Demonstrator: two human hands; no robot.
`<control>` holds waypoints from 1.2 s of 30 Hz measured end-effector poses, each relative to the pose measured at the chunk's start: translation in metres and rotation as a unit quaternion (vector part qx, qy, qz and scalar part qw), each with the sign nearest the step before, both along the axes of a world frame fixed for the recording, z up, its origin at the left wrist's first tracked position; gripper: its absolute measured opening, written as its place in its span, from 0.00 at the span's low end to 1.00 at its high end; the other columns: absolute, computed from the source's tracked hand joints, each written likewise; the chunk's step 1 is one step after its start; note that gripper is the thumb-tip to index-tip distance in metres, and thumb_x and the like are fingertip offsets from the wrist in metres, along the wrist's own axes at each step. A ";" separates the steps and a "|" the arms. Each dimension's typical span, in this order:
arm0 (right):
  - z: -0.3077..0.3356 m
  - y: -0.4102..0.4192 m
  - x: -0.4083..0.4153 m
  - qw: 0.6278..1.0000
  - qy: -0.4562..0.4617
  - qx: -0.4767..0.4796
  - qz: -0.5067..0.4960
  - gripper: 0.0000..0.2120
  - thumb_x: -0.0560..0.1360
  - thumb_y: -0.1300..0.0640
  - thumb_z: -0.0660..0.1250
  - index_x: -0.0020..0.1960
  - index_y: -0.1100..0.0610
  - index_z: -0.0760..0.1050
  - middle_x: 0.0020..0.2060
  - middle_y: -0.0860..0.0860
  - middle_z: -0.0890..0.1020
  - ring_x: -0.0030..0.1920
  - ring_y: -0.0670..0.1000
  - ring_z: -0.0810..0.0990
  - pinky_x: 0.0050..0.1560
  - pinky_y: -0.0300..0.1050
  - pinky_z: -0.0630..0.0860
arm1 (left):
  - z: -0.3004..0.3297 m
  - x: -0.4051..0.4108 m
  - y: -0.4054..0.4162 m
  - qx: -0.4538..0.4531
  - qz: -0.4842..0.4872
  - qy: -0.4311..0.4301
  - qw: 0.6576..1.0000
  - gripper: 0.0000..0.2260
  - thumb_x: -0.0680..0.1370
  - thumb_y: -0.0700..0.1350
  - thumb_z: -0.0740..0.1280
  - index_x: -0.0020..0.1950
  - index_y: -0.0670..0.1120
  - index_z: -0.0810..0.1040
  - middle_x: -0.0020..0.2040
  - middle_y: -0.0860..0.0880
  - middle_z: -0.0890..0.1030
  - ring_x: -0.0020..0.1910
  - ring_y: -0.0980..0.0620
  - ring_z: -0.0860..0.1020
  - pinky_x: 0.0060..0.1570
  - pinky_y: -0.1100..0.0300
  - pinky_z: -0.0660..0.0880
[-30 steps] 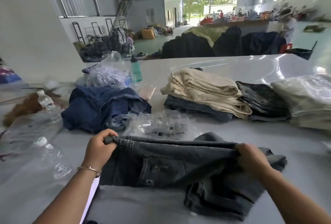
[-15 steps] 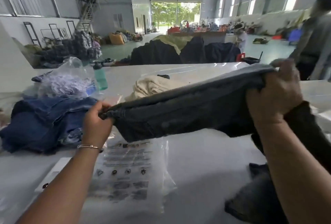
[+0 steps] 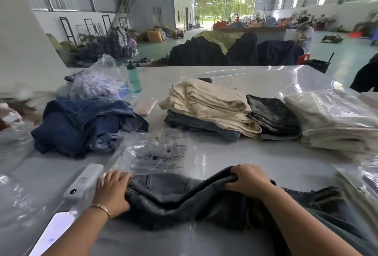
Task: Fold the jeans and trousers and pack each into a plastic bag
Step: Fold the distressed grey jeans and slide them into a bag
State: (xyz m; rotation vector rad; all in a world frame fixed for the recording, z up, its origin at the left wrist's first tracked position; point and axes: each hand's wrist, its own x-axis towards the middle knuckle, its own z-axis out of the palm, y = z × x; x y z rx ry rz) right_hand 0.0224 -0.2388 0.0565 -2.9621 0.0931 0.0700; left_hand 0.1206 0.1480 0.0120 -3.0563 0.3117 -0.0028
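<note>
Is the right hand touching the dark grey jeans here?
Touching. The head view shows the right hand with fingers curled over a raised fold of the dark grey jeans, gripping the fabric with no gap.

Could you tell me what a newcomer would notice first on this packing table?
Nearest the camera, the left hand and right hand grip dark grey jeans on the table. Behind them lies a clear printed plastic bag, with cream trousers stacked centre and crumpled blue jeans on the left.
</note>
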 end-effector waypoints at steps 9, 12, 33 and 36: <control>0.020 -0.023 0.001 1.000 0.015 -0.012 -0.006 0.23 0.65 0.29 0.67 0.29 0.47 0.67 0.29 0.44 0.72 0.31 0.43 0.69 0.27 0.41 0.59 | 0.052 0.020 0.010 -0.084 -0.040 -0.021 0.995 0.14 0.72 0.39 0.62 0.53 0.55 0.77 0.50 0.49 0.81 0.51 0.44 0.79 0.45 0.54 0.76; 0.054 -0.033 0.005 0.996 -0.054 -0.073 -0.021 0.12 0.67 0.38 0.71 0.38 0.45 0.76 0.37 0.45 0.79 0.40 0.50 0.78 0.33 0.39 0.66 | 0.102 0.041 0.003 -0.110 -0.073 -0.103 0.986 0.16 0.69 0.36 0.63 0.52 0.52 0.78 0.49 0.47 0.77 0.51 0.43 0.76 0.44 0.51 0.76; 0.070 -0.064 -0.009 0.848 -0.485 -0.117 -0.180 0.12 0.63 0.64 0.64 0.45 0.61 0.80 0.46 0.57 0.83 0.49 0.62 0.74 0.50 0.52 0.62 | 0.117 0.057 0.017 -0.102 -0.066 -0.372 0.920 0.12 0.61 0.24 0.66 0.37 0.38 0.72 0.37 0.37 0.72 0.40 0.37 0.71 0.30 0.48 0.68; 0.017 -0.049 -0.031 0.883 -0.447 -0.113 -0.091 0.08 0.57 0.65 0.71 0.35 0.59 0.82 0.39 0.56 0.85 0.46 0.61 0.82 0.53 0.53 0.71 | 0.064 0.043 0.035 -0.012 -0.099 -0.315 0.944 0.13 0.58 0.25 0.71 0.35 0.39 0.74 0.35 0.39 0.73 0.37 0.38 0.73 0.26 0.52 0.69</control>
